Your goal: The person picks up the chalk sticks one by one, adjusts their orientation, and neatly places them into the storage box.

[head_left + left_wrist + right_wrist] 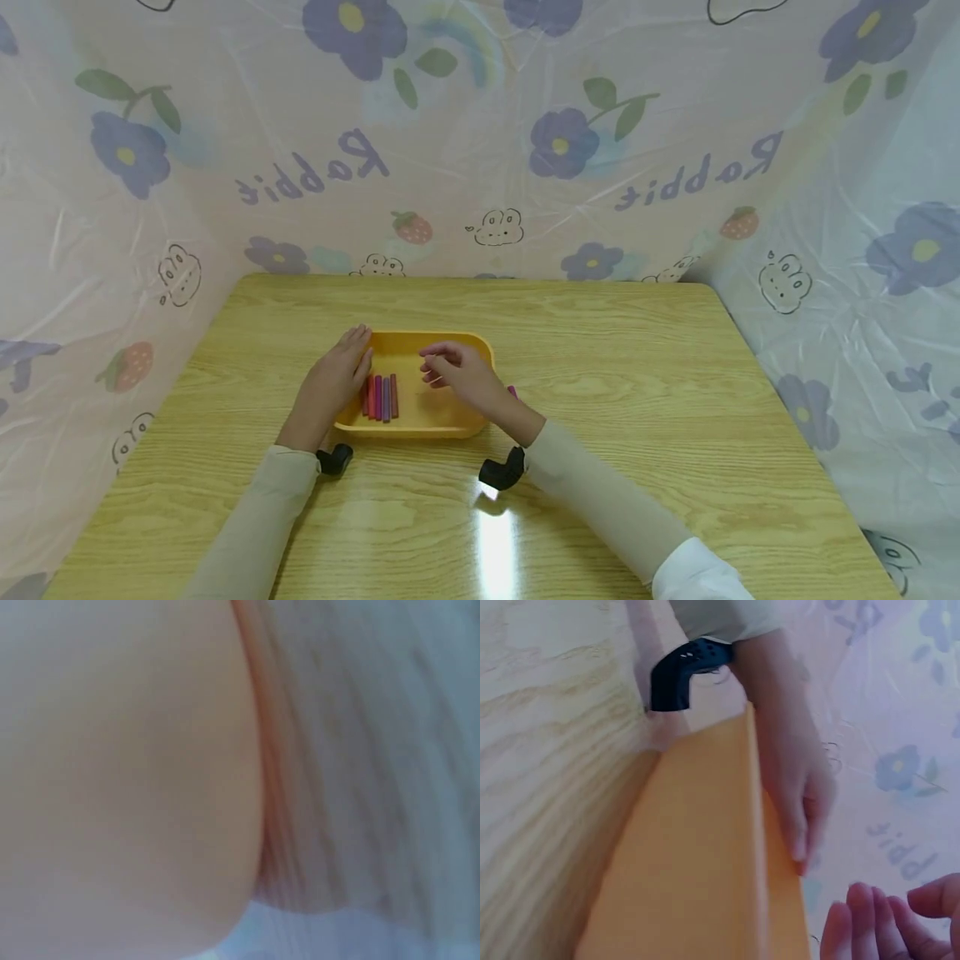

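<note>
A shallow yellow-orange plastic tray stands on the table. Inside it, towards the left, several slim sticks in reds, magenta, purple and brown lie side by side, like crayons. My left hand rests along the tray's left rim with its fingers straight. Over the right half of the tray hovers my right hand, its fingers loosely bent. The right wrist view shows these fingers and the thumb apart, with nothing between them. In the left wrist view only blurred, close surfaces appear.
A magenta stick shows just outside the tray's right side, partly hidden by the right wrist. Black wrist cameras hang under both wrists. The wood-grain table is bordered by a patterned curtain at the back and sides.
</note>
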Demonstrator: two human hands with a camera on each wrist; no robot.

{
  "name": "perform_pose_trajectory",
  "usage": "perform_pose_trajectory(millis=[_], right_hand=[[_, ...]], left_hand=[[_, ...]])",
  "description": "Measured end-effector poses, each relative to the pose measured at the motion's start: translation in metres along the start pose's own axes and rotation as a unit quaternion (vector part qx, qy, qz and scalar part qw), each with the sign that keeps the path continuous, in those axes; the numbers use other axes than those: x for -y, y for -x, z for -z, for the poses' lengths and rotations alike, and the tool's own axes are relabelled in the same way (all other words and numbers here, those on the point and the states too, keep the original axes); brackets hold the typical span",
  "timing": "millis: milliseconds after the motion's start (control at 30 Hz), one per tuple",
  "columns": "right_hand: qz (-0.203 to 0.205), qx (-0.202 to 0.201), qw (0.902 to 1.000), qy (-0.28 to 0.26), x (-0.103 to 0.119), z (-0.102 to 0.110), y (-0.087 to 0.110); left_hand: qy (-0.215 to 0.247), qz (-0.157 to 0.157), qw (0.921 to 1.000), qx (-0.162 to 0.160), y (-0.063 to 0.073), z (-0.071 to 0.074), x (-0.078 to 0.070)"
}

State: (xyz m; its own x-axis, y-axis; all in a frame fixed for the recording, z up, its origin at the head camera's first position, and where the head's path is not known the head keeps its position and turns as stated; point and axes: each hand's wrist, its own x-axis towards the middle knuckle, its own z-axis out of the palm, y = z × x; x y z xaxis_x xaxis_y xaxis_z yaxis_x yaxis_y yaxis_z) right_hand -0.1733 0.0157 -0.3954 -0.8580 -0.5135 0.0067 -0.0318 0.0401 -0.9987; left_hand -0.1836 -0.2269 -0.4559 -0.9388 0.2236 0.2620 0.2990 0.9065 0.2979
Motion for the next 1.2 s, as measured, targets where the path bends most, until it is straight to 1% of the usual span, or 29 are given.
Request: perform_pose_trajectory(millis=[100, 200, 300, 400, 633, 733, 867, 967, 1133, 1200], right_hand=[[0.000, -0.016, 0.9999, 0.002, 0.001, 0.015, 0.005], [0.000, -0.040, 0.9991, 0.011, -0.007, 0.031, 0.007], [-0.015, -0.069, 0.9972, 0.025, -0.018, 0.047, 0.009], [-0.030, -0.091, 0.9941, 0.050, -0.025, 0.061, 0.013], [-0.052, -0.105, 0.9886, 0.094, -0.039, 0.086, 0.023], [-0.064, -0.111, 0.9843, 0.121, -0.044, 0.095, 0.028], [-0.090, -0.114, 0.9783, 0.148, -0.049, 0.103, 0.034], [-0.110, -0.115, 0.9690, 0.189, -0.051, 0.106, 0.038], [-0.131, -0.101, 0.9413, 0.294, -0.058, 0.113, 0.041], [-0.134, -0.086, 0.9344, 0.319, -0.060, 0.114, 0.042]], left_hand=[[0.002, 0.002, 1.0000, 0.003, -0.001, 0.000, 0.000], [0.003, 0.005, 1.0000, 0.007, -0.002, 0.001, 0.000], [0.003, 0.007, 0.9999, 0.009, -0.002, 0.001, 0.000], [0.005, 0.008, 0.9999, 0.009, -0.002, 0.000, 0.000], [0.003, 0.012, 0.9999, 0.006, -0.001, -0.001, 0.001], [0.006, 0.009, 0.9999, 0.005, -0.001, -0.001, 0.002], [0.010, 0.008, 0.9999, 0.008, 0.000, -0.001, 0.002], [0.008, 0.011, 0.9998, 0.012, 0.000, -0.001, 0.002], [0.004, 0.013, 0.9998, 0.017, 0.000, 0.001, 0.000], [0.004, 0.013, 0.9998, 0.017, -0.001, 0.001, 0.000]])
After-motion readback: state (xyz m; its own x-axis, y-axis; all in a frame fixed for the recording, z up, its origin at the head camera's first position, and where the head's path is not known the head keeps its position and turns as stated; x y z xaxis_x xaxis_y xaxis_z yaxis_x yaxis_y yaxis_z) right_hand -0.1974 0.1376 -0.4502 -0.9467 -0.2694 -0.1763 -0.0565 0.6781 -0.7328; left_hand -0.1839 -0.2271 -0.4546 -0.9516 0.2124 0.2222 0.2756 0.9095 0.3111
